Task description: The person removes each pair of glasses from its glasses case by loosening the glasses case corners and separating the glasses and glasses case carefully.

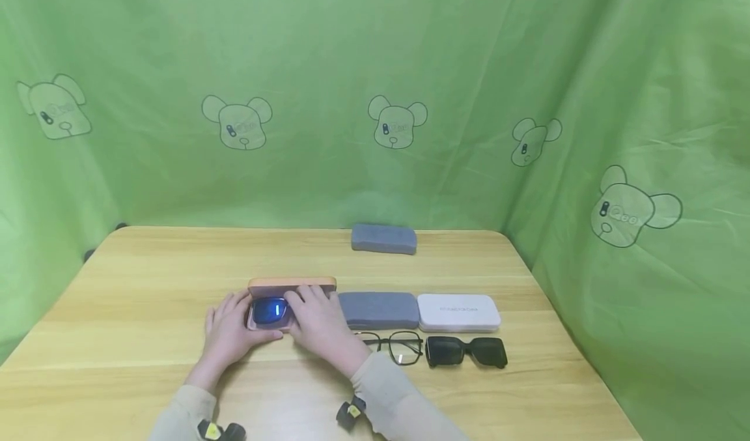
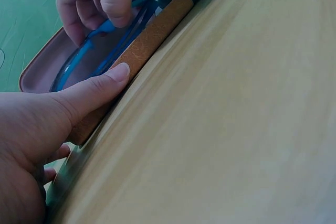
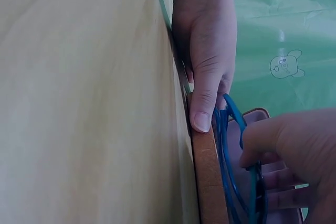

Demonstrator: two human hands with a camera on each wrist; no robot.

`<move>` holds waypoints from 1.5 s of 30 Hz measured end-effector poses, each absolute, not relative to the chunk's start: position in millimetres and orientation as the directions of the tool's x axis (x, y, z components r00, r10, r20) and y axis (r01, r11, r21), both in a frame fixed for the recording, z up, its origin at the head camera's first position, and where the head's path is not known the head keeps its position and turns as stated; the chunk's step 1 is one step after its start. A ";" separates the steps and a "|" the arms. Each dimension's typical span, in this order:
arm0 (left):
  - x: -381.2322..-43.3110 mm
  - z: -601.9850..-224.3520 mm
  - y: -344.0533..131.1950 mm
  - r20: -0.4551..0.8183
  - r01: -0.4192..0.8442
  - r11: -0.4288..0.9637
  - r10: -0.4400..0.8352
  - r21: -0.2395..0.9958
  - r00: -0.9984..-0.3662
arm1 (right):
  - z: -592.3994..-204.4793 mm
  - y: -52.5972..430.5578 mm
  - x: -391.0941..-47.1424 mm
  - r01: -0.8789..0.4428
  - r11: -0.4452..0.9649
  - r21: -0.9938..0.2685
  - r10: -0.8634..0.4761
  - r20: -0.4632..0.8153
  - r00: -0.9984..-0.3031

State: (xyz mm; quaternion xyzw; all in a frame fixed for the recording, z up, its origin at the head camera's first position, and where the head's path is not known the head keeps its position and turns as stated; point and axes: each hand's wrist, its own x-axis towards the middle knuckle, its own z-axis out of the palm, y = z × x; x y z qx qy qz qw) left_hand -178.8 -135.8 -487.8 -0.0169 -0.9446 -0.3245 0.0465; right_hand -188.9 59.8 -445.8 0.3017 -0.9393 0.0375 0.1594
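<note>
An orange-brown glasses case (image 1: pixel 292 281) with its lid raised lies on the table. My left hand (image 1: pixel 230 330) grips its left end, with the thumb against the front wall, as the left wrist view shows. Blue-framed sunglasses (image 1: pixel 269 310) with dark blue lenses sit in the case, their folded temples (image 3: pixel 226 161) toward the front wall. With thumb and fingers, my right hand (image 1: pixel 322 324) pinches the frame from above. That hand covers the right lens in the head view.
Right of the case stand a closed grey glasses case (image 1: pixel 379 311) and a white one (image 1: pixel 459 312). Black-framed glasses (image 1: pixel 404 348), partly behind my right wrist, and black sunglasses (image 1: pixel 465 351) lie in front. Another grey case (image 1: pixel 383 239) is at the table's back edge, near a green curtain (image 1: pixel 316 180).
</note>
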 end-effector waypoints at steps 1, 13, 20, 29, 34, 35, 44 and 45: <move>-178.7 -487.4 -135.7 0.095 0.061 0.790 0.003 0.610 -0.995 | -445.8 59.8 -188.9 -0.581 0.813 0.024 -0.556 0.327 -0.764; -179.5 -486.3 -136.1 0.105 0.068 0.793 0.005 0.605 -0.994 | -444.9 59.3 -188.5 -0.600 0.800 -0.005 -0.558 0.361 -0.747; -179.5 -485.2 -137.3 0.120 0.077 0.799 0.006 0.597 -0.993 | -440.8 57.1 -185.9 -0.591 0.806 -0.009 -0.550 0.355 -0.756; -179.6 -485.3 -136.8 0.106 0.068 0.797 0.005 0.601 -0.994 | -438.6 59.2 -182.2 -0.596 0.803 -0.028 -0.543 0.380 -0.749; -178.7 -485.5 -136.6 0.103 0.067 0.796 0.005 0.602 -0.995 | -438.8 62.6 -179.3 -0.594 0.804 -0.031 -0.535 0.400 -0.744; -178.7 -485.5 -136.7 0.103 0.067 0.795 0.006 0.602 -0.995 | -438.7 63.4 -178.8 -0.591 0.806 -0.030 -0.532 0.402 -0.745; -178.7 -485.5 -135.6 0.111 0.075 0.795 0.010 0.602 -0.994 | -434.5 71.4 -173.6 -0.597 0.800 -0.059 -0.525 0.413 -0.744; -178.8 -485.6 -135.3 0.113 0.077 0.795 0.011 0.601 -0.994 | -433.8 72.2 -172.6 -0.600 0.798 -0.060 -0.527 0.415 -0.742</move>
